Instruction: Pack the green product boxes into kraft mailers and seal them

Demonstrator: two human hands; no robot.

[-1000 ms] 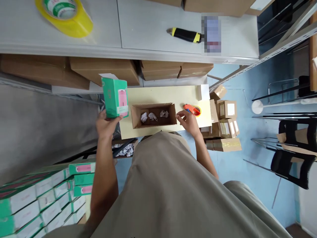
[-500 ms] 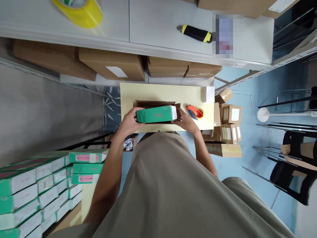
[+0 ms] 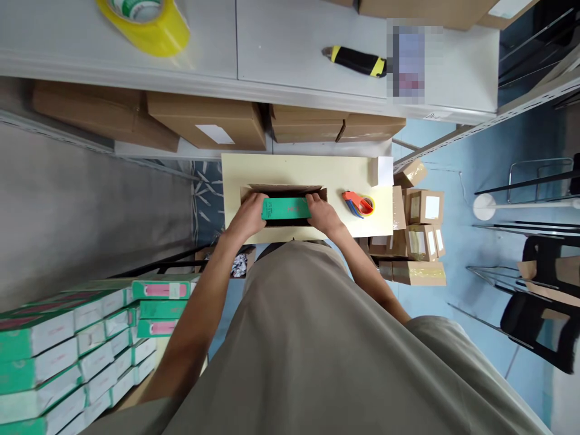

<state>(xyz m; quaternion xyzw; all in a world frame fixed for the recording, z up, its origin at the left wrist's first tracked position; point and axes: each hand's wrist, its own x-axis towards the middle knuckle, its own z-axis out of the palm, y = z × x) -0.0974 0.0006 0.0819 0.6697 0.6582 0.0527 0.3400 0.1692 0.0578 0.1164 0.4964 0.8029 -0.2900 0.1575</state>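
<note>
A green product box (image 3: 286, 208) lies level within the mouth of an open cardboard carton (image 3: 290, 188). My left hand (image 3: 248, 216) grips its left end, and my right hand (image 3: 321, 212) grips its right end. The carton stands on a cream tabletop (image 3: 344, 175), its inside dark around the green box. To the right of the carton rests an orange tape dispenser (image 3: 357, 203) with a yellow roll. The fingertips that reach into the carton are partly hidden.
Above the table, a grey shelf (image 3: 290, 48) holds a yellow tape roll (image 3: 167, 30) and a black-and-yellow utility knife (image 3: 357, 61). Brown cartons (image 3: 208, 118) fill the level below. Stacked green-and-white boxes (image 3: 54, 356) stand at lower left. Taped cartons (image 3: 423, 241) and chairs are on the right.
The green box has gone down from above the carton into its opening, levelling out. Both hands stayed on its ends and moved with it; its white end no longer shows.
</note>
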